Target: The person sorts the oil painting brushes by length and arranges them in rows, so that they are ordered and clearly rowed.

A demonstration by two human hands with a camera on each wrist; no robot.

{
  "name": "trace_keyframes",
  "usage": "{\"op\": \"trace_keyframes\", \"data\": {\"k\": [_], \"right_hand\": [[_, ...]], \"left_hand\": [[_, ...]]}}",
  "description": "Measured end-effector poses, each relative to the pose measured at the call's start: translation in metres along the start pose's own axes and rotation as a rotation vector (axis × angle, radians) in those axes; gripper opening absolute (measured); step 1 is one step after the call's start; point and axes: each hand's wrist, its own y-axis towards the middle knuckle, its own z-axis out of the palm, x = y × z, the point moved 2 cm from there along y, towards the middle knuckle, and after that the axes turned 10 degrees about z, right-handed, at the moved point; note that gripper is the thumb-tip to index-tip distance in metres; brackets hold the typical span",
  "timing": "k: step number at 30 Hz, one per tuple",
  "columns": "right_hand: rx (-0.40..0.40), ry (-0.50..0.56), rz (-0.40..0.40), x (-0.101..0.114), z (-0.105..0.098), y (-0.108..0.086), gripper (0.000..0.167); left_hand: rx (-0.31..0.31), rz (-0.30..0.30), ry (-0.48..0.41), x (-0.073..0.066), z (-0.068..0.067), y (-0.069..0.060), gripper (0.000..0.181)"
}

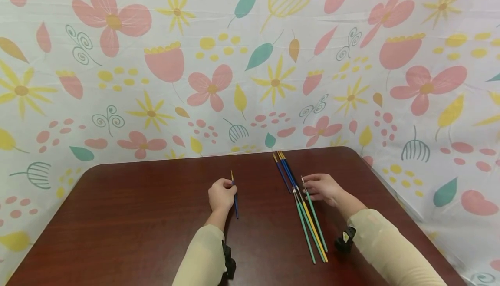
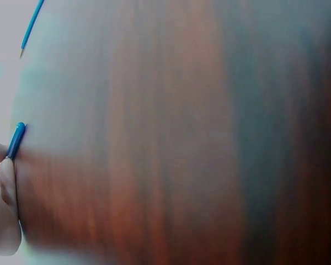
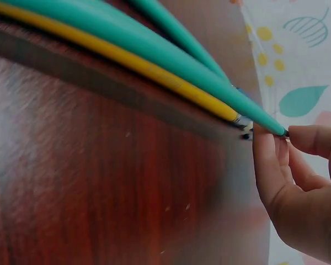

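Observation:
In the head view, my left hand pinches a thin blue paintbrush between thumb and fingers, bristles pointing away from me. Its blue handle end pokes out of the hand in the left wrist view. To the right, my right hand pinches a green paintbrush near its bristle end; the right wrist view shows the fingertips on it closely. Beside that brush lie a yellow-handled paintbrush and further green paintbrushes, all roughly parallel.
Several blue paintbrushes lie toward the table's far edge, just beyond the green and yellow ones. The dark red-brown wooden table is backed by a flower-patterned cloth, which also runs along the right side.

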Motion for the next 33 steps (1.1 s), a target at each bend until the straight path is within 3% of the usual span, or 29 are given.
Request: {"op": "trace_keyframes", "data": {"k": [10, 20, 33], "right_hand": [[-0.125, -0.09, 0.016, -0.01, 0.001, -0.001, 0.041], [-0.19, -0.181, 0.018, -0.011, 0.008, -0.004, 0.036], [-0.239, -0.187, 0.02, -0.013, 0.012, -0.006, 0.03]], "left_hand": [[0.015, -0.012, 0.027, -0.001, 0.002, -0.001, 0.01], [0.011, -0.028, 0.03, 0.0, 0.004, -0.003, 0.01], [-0.023, -0.035, 0.086, -0.005, 0.007, -0.005, 0.012]]}}
